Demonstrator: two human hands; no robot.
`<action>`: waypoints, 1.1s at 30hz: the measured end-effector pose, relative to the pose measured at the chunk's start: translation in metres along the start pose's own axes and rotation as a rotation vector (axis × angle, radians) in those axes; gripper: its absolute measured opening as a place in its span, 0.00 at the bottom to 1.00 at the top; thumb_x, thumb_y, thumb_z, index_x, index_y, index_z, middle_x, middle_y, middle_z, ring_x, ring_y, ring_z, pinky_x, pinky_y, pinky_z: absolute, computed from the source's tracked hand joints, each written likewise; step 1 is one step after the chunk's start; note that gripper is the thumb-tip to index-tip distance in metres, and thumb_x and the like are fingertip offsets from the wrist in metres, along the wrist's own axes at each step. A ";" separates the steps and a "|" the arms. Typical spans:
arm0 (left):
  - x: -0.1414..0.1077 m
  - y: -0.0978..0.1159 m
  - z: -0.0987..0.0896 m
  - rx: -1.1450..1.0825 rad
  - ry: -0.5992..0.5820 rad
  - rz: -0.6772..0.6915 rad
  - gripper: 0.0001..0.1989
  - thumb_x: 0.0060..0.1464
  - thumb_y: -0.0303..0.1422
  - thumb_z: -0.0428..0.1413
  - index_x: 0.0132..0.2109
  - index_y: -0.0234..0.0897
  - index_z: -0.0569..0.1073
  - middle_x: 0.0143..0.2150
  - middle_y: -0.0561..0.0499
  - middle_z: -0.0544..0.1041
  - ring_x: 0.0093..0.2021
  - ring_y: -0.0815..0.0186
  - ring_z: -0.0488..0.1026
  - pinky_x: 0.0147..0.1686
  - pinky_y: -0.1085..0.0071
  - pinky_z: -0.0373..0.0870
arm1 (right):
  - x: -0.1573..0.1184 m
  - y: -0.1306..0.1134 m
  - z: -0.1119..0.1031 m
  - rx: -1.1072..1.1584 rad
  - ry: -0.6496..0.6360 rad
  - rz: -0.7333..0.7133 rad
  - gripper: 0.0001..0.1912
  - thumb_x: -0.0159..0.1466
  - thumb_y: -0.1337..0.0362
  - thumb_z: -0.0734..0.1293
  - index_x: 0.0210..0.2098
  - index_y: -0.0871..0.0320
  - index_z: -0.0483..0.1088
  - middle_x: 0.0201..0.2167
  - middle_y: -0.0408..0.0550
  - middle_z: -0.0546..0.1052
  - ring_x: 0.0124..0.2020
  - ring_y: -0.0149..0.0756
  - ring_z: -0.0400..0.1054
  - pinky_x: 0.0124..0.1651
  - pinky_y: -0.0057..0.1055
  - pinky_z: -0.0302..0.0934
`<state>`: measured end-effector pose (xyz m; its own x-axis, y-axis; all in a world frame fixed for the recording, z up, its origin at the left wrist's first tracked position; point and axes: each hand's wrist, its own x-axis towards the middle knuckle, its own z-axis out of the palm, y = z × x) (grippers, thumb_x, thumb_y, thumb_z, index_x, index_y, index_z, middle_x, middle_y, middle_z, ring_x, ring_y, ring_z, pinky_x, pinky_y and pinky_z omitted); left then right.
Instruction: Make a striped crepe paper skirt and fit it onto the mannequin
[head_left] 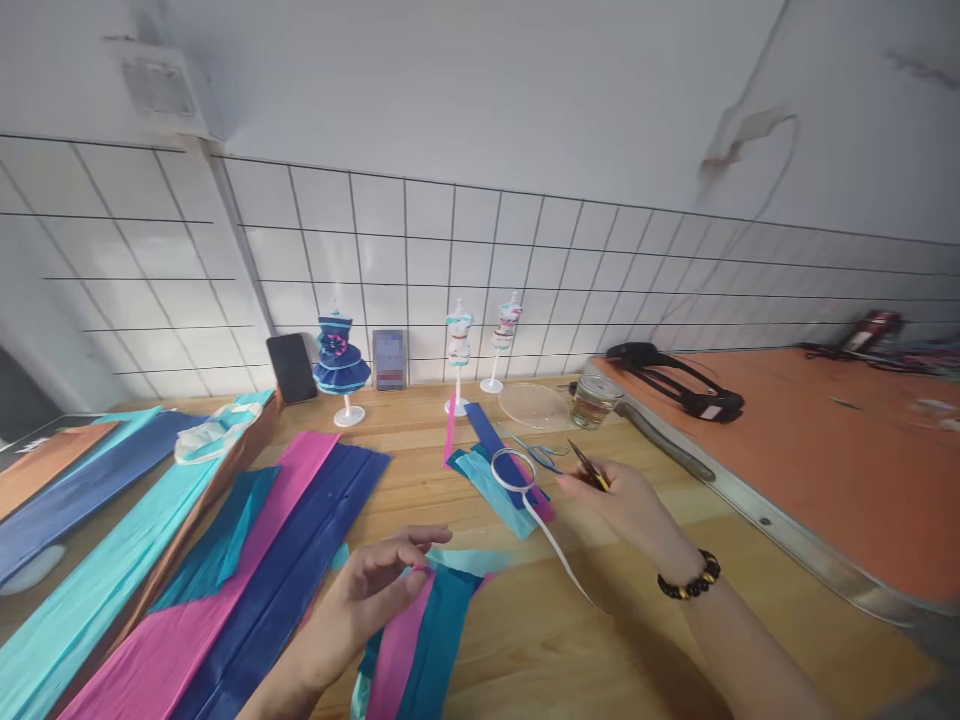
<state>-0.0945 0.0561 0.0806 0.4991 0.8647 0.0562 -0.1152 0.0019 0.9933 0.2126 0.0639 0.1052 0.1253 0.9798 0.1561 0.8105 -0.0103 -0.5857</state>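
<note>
My left hand [367, 595] is at the top of a small stack of pink and teal crepe paper strips [442, 620], with the pink edge between thumb and curled fingers. A light-blue piece of paper sticks out behind it. In my right hand [630, 505] is a slim pointed dark-brown and yellow tool [589, 465], its exact kind unclear. Left of that hand lies a white tape roll [514, 470] with a loose tail curling forward. Under it are blue, light-blue and pink paper strips [499, 495]. Thin blue-handled scissors [544, 455], partly hidden, appear beside them.
Long crepe paper sheets [285, 550] cover the table's left side. A mini dress form in a blue dress [341, 365], two further dress forms [459, 345], two phones [292, 365], a clear disc [534, 405] and a glass jar [595, 400] stand behind. An orange board [810, 470] lies right.
</note>
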 end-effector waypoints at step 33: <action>-0.005 0.002 -0.020 -0.722 0.069 0.078 0.06 0.47 0.35 0.58 0.26 0.39 0.73 0.45 0.47 0.78 0.53 0.50 0.68 0.57 0.50 0.54 | -0.028 -0.055 0.039 0.336 -0.120 -0.382 0.18 0.63 0.63 0.59 0.51 0.53 0.70 0.46 0.47 0.76 0.46 0.40 0.70 0.50 0.37 0.61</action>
<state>-0.1146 0.0615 0.0807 0.4138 0.9056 0.0937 -0.6978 0.2494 0.6714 0.1424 0.0451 0.1020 -0.2259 0.9172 0.3281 0.5546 0.3980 -0.7308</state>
